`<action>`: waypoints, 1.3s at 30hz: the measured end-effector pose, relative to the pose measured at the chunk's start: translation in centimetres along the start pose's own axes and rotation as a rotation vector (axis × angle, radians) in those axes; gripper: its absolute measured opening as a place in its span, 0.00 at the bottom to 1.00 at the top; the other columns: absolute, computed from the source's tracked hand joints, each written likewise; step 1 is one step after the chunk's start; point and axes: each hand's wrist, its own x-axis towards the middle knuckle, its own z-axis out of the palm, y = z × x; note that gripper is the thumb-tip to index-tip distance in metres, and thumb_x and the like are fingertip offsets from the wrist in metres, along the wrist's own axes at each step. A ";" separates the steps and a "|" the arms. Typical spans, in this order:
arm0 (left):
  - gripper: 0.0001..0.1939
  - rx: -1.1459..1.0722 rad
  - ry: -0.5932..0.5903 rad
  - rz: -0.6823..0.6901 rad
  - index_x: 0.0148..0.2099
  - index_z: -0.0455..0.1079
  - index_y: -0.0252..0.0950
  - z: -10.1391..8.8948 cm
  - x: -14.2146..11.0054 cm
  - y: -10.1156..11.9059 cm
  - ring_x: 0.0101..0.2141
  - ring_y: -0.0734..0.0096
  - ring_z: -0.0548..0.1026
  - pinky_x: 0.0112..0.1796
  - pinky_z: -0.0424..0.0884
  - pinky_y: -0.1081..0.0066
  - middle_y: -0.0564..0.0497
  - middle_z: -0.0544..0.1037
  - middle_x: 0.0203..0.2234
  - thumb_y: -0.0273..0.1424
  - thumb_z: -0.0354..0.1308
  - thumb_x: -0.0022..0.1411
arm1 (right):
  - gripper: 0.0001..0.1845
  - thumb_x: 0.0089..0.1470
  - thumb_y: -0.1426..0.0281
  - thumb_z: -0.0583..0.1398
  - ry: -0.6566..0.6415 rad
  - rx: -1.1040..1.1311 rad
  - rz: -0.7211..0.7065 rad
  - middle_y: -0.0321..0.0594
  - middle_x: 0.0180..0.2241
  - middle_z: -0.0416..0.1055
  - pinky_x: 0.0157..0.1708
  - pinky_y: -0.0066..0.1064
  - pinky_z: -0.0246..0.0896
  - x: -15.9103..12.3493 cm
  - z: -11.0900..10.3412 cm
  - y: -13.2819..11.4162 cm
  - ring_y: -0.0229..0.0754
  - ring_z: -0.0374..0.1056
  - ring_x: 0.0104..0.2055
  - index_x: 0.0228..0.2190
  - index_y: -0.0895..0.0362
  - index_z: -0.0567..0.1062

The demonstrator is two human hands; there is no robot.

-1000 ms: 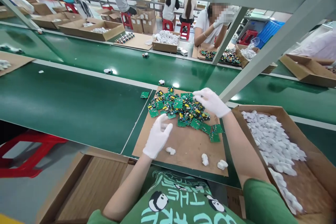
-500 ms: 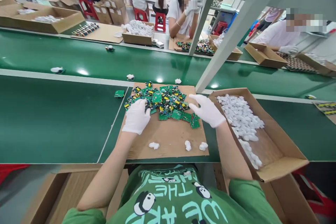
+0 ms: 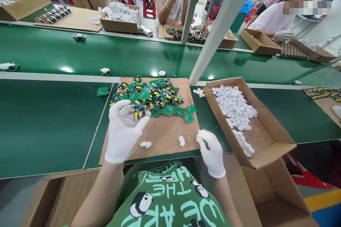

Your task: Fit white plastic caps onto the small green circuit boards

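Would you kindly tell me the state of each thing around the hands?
Left hand: gloved, gripping a circuit board
Right hand: gloved, curled; whether it holds anything is unclear
Board pile: loosely heaped
Lone board: lying apart from the pile
Cardboard sheet: lying flat
Two white pieces: loose on the sheet
Box at right: open, partly full

Circuit board [image 3: 138, 114] in left grip [image 3: 120, 133]

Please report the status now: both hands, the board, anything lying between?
Left hand pinching circuit board over cardboard sheet; right hand at sheet's right edge, grip unclear; two white pieces lie between hands.
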 end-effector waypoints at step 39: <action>0.34 -0.390 -0.587 -0.655 0.62 0.66 0.35 1.8 -6.0 -0.3 0.38 0.60 0.80 0.44 0.76 0.58 0.39 0.78 0.49 0.35 0.70 0.54 | 0.06 0.51 0.72 0.68 -0.157 0.790 0.206 0.35 0.26 0.77 0.32 0.37 0.76 5.1 -0.1 -8.1 0.43 0.77 0.29 0.34 0.53 0.80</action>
